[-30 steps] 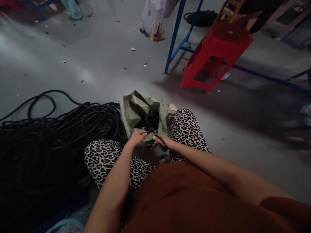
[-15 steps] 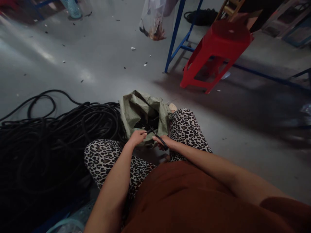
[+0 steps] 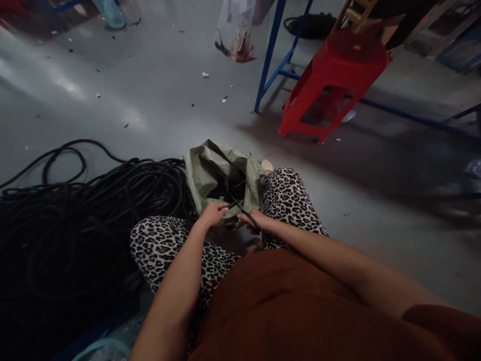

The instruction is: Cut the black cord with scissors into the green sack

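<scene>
Between my knees stands a pale green woven sack [image 3: 199, 175], its mouth gaping, with dark pieces [image 3: 227, 189] inside that I cannot make out singly. My left hand [image 3: 213, 214] pinches a short dark strip [image 3: 228, 205], which looks like black rubber cord, over the sack's near rim. In my right hand [image 3: 255, 220] is a pair of black-handled scissors [image 3: 248, 216]. Their blades point up and left and meet the end of the strip.
A big heap of black cord [image 3: 150, 185] lies on the floor to my left. Ahead on the right are a red plastic stool [image 3: 338, 75] and a blue metal frame [image 3: 268, 60]. A clear plastic bag [image 3: 240, 30] hangs at the top. A light-blue basket [image 3: 103, 346] is at bottom left.
The scissors and my right hand have shifted very slightly right. More of the strip shows beyond my left fingers now; otherwise the scene looks the same.
</scene>
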The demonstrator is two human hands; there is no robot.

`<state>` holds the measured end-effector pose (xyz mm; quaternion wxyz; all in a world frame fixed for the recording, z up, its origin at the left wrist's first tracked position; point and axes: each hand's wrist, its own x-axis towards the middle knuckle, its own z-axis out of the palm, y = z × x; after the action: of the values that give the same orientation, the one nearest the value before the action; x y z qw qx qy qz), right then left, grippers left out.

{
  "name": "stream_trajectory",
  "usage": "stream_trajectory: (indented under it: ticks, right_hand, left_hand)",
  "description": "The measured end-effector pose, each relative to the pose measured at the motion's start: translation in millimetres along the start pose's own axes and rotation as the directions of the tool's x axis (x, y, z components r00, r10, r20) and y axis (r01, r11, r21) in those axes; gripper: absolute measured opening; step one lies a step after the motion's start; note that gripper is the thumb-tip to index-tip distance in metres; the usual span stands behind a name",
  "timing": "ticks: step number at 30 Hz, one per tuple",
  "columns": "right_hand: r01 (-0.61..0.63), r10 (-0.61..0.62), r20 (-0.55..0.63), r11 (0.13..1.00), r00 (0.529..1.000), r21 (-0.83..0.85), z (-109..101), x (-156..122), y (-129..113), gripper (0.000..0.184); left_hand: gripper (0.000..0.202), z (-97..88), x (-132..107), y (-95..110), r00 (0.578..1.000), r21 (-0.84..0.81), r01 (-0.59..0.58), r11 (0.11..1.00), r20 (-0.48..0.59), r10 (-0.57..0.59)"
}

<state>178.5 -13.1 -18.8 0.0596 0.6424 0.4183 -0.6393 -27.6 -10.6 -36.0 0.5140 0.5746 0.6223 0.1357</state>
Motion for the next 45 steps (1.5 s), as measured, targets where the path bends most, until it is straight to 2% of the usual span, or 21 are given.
stream_trajectory:
  ticks: [5, 16, 23, 30, 45]
  right_hand:
    - [-0.016, 0.015, -0.021, 0.999, 1.0, -0.045, -1, 0, -2, 0.034]
    - [0.007, -0.009, -0.04, 0.998, 0.999, -0.061, -1, 2, 0, 0.032]
    - [0.016, -0.02, -0.07, 0.998, 0.997, -0.067, 0, 8, 6, 0.031]
    - [0.03, -0.033, -0.048, 0.997, 0.998, -0.071, -1, 14, 12, 0.037]
    - [0.019, -0.023, -0.039, 0.994, 0.999, -0.108, -3, 8, 12, 0.036]
  left_hand:
    - [0.024, 1.2, 1, 0, 1.0, -0.012, -0.006, 1.0, 0.008, 0.006]
    - [0.022, 1.7, 1, 8, 0.996, -0.07, 0.085, 0.994, -0.012, -0.086]
    - [0.025, 1.7, 6, 3, 0.996, 0.009, 0.081, 0.997, -0.042, -0.081]
    - [0.029, 1.0, 6, -2, 0.992, 0.058, 0.094, 0.994, -0.084, -0.089]
    - [0.03, -2.9, 3, -2, 0.994, 0.149, 0.111, 0.983, -0.041, -0.106]
